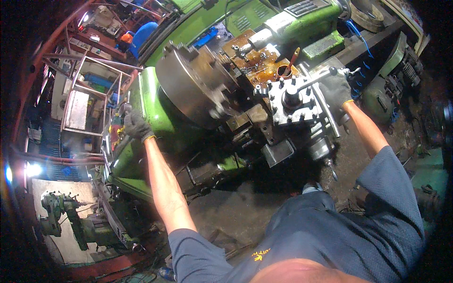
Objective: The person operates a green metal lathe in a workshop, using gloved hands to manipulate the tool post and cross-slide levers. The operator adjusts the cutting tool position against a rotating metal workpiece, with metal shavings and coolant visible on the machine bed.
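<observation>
Your left hand and right hand reach the lathe; I cannot tell if either grip clamps. Farther, a cup holds a brush.

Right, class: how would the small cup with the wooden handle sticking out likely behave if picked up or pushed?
The cup looks small, so it is probably light. The wooden handle leans out past its rim, so a push might tip it. The brown surface around it glistens as if wet, so it may slide.
</observation>
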`<state>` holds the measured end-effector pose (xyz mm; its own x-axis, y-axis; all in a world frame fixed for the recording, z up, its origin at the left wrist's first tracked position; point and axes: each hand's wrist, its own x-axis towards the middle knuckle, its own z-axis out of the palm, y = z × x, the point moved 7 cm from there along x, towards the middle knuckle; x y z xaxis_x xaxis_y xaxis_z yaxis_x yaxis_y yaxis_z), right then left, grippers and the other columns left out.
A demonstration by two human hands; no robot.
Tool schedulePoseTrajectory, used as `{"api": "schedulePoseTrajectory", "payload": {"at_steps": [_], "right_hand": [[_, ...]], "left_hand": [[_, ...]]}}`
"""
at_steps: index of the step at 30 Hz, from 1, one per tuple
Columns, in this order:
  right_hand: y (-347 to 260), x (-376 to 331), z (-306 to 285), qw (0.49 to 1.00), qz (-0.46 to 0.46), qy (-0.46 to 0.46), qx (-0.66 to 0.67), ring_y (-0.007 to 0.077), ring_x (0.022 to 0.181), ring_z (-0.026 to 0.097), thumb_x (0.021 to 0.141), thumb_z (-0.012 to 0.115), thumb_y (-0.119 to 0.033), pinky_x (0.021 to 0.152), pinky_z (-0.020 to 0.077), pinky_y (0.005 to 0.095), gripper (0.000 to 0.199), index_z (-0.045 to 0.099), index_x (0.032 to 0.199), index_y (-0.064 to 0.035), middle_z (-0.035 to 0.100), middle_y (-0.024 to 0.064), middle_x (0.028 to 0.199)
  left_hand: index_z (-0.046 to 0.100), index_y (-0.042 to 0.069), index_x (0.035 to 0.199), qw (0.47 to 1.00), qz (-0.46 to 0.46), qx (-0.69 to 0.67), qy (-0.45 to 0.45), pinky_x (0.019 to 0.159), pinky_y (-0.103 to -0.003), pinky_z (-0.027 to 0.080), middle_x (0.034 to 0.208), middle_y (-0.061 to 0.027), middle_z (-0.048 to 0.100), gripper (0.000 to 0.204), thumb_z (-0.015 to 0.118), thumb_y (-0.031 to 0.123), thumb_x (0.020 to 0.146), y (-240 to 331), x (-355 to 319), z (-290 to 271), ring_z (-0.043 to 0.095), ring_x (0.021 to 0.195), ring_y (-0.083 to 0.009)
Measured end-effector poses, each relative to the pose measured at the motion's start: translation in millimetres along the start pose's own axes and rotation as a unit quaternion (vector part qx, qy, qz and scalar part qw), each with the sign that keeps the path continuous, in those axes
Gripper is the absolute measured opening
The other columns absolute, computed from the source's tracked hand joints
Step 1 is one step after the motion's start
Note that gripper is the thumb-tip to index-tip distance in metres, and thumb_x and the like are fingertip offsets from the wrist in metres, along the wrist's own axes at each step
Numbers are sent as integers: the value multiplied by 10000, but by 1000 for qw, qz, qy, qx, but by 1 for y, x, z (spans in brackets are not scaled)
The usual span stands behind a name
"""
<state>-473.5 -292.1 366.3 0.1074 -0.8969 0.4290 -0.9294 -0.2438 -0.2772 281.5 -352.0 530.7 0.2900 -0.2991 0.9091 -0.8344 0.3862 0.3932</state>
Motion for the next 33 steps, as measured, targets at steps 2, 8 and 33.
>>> {"api": "schedulePoseTrajectory", "payload": {"at_steps": [2,8,33], "right_hand": [[5,-3,-2,1000,-7,16,-10,403,967,651,853,683,-289,862,503,517,249,710,1009,-97,693,194,992],[-13,4,-5,1000,-1,21,1,403,956,666,883,653,-314,857,497,517,282,732,952,-52,720,199,971],[11,-1,13,1000,-6,0,21,427,1032,652,874,669,-263,918,495,517,276,726,1069,-76,728,193,1036]], "left_hand": [[731,-20,857,1000,-2,26,-12,715,-312,498,788,-56,714,182,646,124,931,12,-5,12,621,733,-165],[738,30,871,998,-9,46,-38,727,-352,506,786,-52,705,191,657,179,959,-15,9,-10,636,743,-189],[711,23,778,996,70,36,31,659,-350,476,708,-96,664,204,665,177,903,23,3,-1,600,674,-203]]}}
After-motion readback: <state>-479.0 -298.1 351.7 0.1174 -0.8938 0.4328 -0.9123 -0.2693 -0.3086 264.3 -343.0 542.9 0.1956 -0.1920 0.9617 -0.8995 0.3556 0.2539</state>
